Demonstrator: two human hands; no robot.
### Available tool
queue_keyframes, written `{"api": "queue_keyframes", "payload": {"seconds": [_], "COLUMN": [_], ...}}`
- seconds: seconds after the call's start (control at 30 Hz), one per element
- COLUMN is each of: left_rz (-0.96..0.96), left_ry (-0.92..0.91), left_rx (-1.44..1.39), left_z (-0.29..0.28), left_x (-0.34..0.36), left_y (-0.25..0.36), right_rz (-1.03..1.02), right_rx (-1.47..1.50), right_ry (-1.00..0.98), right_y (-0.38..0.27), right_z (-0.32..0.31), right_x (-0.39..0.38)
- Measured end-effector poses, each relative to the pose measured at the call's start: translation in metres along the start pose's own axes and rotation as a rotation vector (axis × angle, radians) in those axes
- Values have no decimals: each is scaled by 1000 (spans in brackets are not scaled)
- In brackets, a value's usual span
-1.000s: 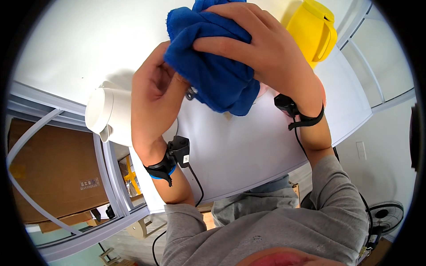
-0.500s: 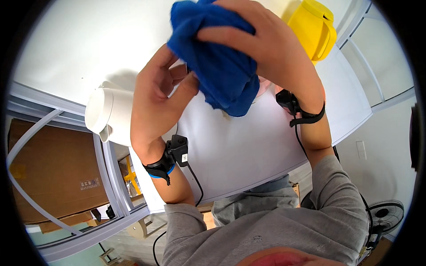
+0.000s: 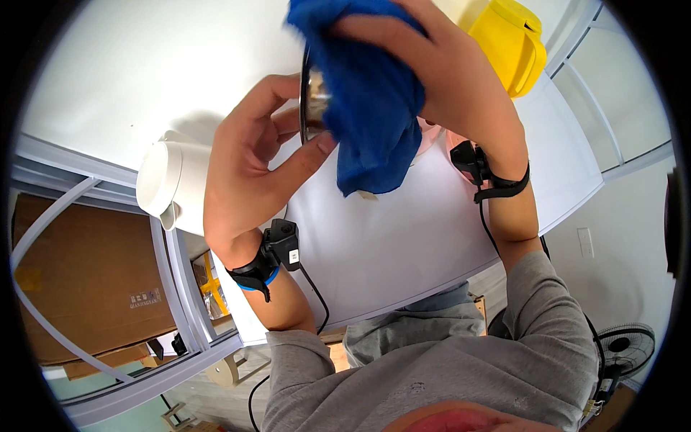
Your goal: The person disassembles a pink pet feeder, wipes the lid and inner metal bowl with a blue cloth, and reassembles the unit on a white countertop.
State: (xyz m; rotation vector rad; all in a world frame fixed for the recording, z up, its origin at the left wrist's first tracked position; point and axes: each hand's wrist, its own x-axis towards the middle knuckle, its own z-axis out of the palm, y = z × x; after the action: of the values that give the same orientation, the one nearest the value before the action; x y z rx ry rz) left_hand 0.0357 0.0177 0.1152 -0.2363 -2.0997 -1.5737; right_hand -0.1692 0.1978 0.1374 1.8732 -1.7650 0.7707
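My left hand [image 3: 248, 155] grips a shiny metal vessel with a thin rounded rim [image 3: 314, 108], thumb on one side and fingers on the other. Most of the vessel is hidden, so its exact kind cannot be told. My right hand [image 3: 453, 68] is closed around a blue cloth [image 3: 378, 108], which lies bunched against the metal and hangs down below it. The cloth's upper part is blurred by motion. Both hands are raised over the white table [image 3: 381, 252].
A white jug [image 3: 187, 187] stands left of my left forearm. The yellow pitcher [image 3: 500, 47] is at the far right. Something pink [image 3: 430, 137] shows partly behind my right wrist. Black cables run from both wrist-worn devices. A cardboard box [image 3: 86, 281] sits beyond the left frame.
The blue cloth and my right hand have shifted slightly right, uncovering the vessel's metal rim and side. My left hand has moved a little to the left.
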Motion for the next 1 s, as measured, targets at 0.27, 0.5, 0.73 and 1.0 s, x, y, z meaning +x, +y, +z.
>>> {"api": "queue_keyframes", "payload": {"seconds": [0.27, 0.5, 0.73, 1.0], "left_rz": [-62, -5, -121, -25], "left_ry": [101, 19, 192, 117], "left_rx": [51, 135, 169, 134], "left_z": [-2, 0, 1, 3], "left_x": [-5, -3, -4, 0], "left_y": [-7, 7, -7, 3], "right_rz": [-223, 204, -151, 254], "right_rx": [-78, 145, -153, 176], "right_ry": [149, -7, 24, 48], "right_y": [18, -6, -8, -7], "right_z": [38, 4, 12, 8], "right_x": [-4, 0, -2, 0]}}
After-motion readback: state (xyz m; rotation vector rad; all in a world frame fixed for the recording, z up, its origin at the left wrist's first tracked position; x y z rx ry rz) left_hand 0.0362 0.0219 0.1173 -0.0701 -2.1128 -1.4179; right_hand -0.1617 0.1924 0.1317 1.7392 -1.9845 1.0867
